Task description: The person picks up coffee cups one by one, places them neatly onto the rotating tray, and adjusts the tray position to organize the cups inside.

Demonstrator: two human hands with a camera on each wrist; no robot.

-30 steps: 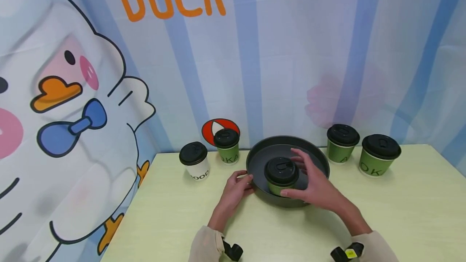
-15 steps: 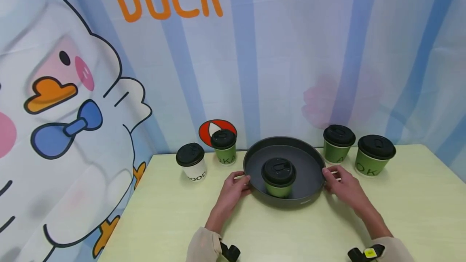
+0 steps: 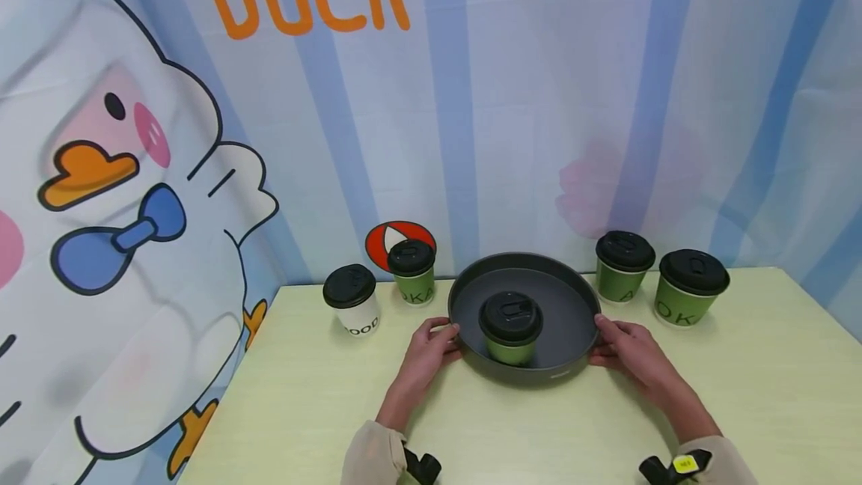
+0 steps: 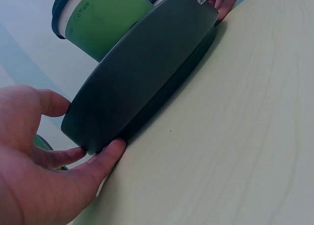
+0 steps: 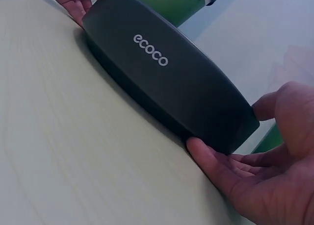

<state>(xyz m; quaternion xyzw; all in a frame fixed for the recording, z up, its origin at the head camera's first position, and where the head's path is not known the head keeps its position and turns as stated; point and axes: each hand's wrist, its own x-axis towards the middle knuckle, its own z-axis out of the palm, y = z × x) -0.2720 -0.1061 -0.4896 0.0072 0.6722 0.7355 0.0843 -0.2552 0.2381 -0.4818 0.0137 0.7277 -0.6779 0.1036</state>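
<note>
Round dark tray (image 3: 566, 313) is held from both sides and is placed squarely between the two sets of fingers. By the left hand (image 3: 424, 350) its wall is pinched, one digit being laid against the upper part and others tucked at the lower edge; by the right hand (image 3: 636, 354) the same pinch is mirrored across from it. Neither hand can be called nearer: the wall is touched by both, at nearly opposite points. No long axis is offered by the circular shape, so the line that matters is judged to be the one drawn left to right, fingers to fingers. Whether weight is borne by the worktop (image 3: 525, 432) or by the fingertips cannot be told.

Within the wall, a lidded green cup (image 3: 510, 331) is stood upright, off centre, toward the near side and closer to the left fingers than to the right; it is touched by neither hand. Any tilt along that line would, it is judged, be felt first by this cup.

Farther out, beyond the left hand, a white cup (image 3: 357, 313) and a small green cup (image 3: 414, 283) are placed; beyond the right, a green cup marked A (image 3: 621, 279) and a wide green cup (image 3: 685, 302) are stood side by side.
</note>
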